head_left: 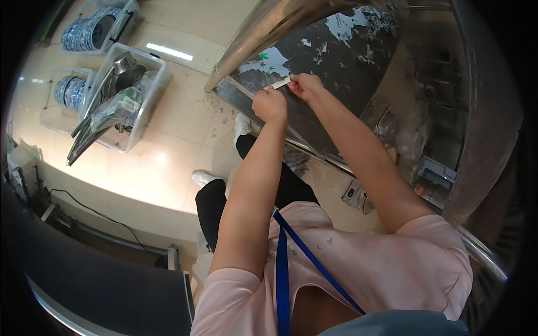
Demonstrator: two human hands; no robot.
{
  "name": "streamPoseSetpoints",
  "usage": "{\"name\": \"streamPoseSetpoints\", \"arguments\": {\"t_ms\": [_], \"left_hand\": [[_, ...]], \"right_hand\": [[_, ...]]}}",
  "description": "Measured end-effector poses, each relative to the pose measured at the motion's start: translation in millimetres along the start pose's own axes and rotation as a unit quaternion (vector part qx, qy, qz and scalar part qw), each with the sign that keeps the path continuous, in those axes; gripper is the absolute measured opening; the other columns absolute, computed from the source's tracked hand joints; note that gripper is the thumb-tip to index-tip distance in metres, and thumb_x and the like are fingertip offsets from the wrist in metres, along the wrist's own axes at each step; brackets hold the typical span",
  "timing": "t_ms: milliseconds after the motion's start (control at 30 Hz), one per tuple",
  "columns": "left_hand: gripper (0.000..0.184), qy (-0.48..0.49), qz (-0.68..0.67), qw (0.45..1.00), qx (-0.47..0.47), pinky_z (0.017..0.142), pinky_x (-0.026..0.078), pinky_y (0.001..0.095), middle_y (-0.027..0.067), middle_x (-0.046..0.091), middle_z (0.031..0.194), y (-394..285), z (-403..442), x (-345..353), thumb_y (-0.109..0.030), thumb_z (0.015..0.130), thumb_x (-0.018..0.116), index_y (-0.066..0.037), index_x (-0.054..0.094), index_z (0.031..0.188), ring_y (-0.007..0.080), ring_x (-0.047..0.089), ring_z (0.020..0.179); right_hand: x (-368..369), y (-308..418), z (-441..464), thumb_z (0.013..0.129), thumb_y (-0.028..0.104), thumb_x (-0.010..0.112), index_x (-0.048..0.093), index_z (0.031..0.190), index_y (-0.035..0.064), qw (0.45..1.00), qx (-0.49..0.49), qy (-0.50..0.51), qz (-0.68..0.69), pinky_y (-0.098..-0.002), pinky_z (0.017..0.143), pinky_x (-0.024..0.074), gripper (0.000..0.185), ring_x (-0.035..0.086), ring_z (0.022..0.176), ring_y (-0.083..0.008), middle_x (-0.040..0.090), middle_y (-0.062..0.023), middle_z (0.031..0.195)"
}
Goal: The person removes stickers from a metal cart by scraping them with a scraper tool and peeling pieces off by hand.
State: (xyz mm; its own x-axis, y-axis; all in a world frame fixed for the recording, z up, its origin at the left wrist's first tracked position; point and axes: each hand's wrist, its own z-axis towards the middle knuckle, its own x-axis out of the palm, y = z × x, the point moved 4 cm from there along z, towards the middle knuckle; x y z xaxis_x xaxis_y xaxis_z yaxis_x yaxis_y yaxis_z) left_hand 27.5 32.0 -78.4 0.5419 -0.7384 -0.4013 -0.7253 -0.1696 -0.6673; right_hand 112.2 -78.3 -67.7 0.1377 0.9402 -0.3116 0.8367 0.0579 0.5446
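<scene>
Both of my hands are closed on a short, flat, whitish strip [279, 83] that looks like a scraper blade. My left hand [269, 105] pinches its near-left end, and my right hand [306, 87] grips the other end. They work over a dark flat panel [330, 84] framed by metal tubing. Just beyond the strip, a torn white sticker [269, 61] with green marks still clings to the panel. Farther up lies another ragged white patch [343, 27], with peeled shreds [367, 55] scattered around it. My fingers hide the strip's ends.
A thick metal tube [246, 42] runs along the panel's left side. On the tiled floor at left stand clear plastic bins [162, 84] with patterned blue-and-white plates [70, 92], pans and long metal parts. A black cable [95, 210] lies lower left. A phone-like object [351, 193] sits below my right arm.
</scene>
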Motion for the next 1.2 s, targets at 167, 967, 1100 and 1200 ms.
{"name": "streamPoseSetpoints", "arguments": {"t_ms": [167, 967, 1100, 1200], "left_hand": [[0.025, 0.019, 0.034, 0.999, -0.007, 0.065, 0.044, 0.0396, 0.019, 0.058, 0.069, -19.7, -8.4, -16.3, -0.023, 0.073, 0.053, 0.0, 0.06, 0.07, 0.0337, 0.057, 0.069], [0.028, -0.011, 0.006, 1.0, -0.009, 0.065, 0.044, 0.0412, 0.0206, 0.058, 0.073, -22.6, -12.8, -19.2, -0.026, 0.073, 0.055, 0.001, 0.059, 0.069, 0.0352, 0.057, 0.07], [0.029, -0.026, 0.006, 1.0, 0.011, 0.063, 0.044, 0.0386, 0.0174, 0.059, 0.065, -18.7, -14.8, -16.5, -0.026, 0.073, 0.055, 0.001, 0.058, 0.066, 0.0327, 0.058, 0.067], [0.029, -0.016, -0.022, 0.999, 0.041, 0.059, 0.045, 0.0345, 0.0121, 0.058, 0.055, -5.5, -7.5, -3.2, -0.025, 0.075, 0.054, 0.001, 0.057, 0.063, 0.0277, 0.059, 0.059]], "right_hand": [[3.3, 2.3, 5.6, 0.074, -0.001, 0.055, 0.051, 0.07, -0.0038, 1.0, -0.012, -0.002, 0.001, -0.0226, 0.04, 0.0477, 0.006, 0.052, 0.048, -0.0152, 0.051, -0.0093, 0.062], [11.9, 19.3, 4.8, 0.072, -0.001, 0.058, 0.053, 0.07, -0.0044, 0.992, -0.075, 0.035, -0.096, -0.0233, 0.036, 0.0423, 0.006, 0.052, 0.045, -0.0157, 0.053, -0.0101, 0.059], [13.4, 21.4, 6.0, 0.072, 0.0, 0.058, 0.053, 0.068, -0.0038, 0.989, -0.085, 0.034, -0.118, -0.0236, 0.036, 0.0422, 0.007, 0.052, 0.045, -0.0157, 0.053, -0.0098, 0.059], [14.3, 23.9, 2.5, 0.072, 0.001, 0.059, 0.053, 0.067, -0.0033, 0.987, -0.091, 0.047, -0.124, -0.0239, 0.037, 0.0426, 0.009, 0.051, 0.045, -0.0156, 0.052, -0.0093, 0.058]]}}
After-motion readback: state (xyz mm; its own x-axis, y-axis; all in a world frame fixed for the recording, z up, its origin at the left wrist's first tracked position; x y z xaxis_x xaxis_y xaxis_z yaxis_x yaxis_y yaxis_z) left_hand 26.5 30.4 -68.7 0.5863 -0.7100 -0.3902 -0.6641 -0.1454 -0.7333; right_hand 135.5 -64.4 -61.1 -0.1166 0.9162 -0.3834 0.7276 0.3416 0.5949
